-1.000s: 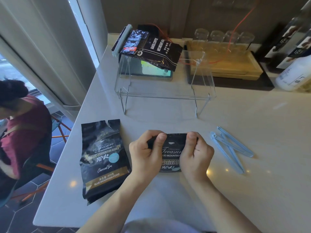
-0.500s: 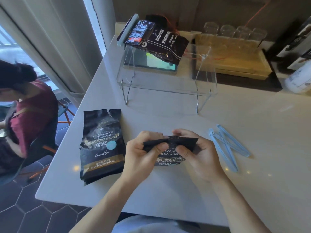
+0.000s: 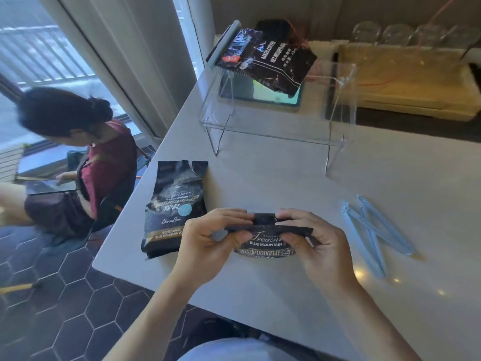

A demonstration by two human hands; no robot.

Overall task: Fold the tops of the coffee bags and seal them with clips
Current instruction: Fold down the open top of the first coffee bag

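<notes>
A black coffee bag [image 3: 265,244] sits on the white table in front of me, its top rolled over into a flat fold. My left hand [image 3: 208,242] pinches the left end of that fold and my right hand [image 3: 316,246] pinches the right end. A second black coffee bag [image 3: 177,207] lies flat to the left, its top unfolded and torn open. Light blue sealing clips [image 3: 374,230] lie crossed on the table to the right of my right hand. A third black bag [image 3: 270,59], with a clip along its top, rests on a clear stand at the back.
The clear acrylic stand [image 3: 276,131] straddles a tablet at the back. A wooden tray [image 3: 406,82] with upturned glasses stands at the back right. The table edge [image 3: 122,230] drops off to the left, where a person in a red top [image 3: 86,162] sits.
Both hands have rolled the bag's top further down toward me. My view has swung left and closer. The other bags and the clips have not moved.
</notes>
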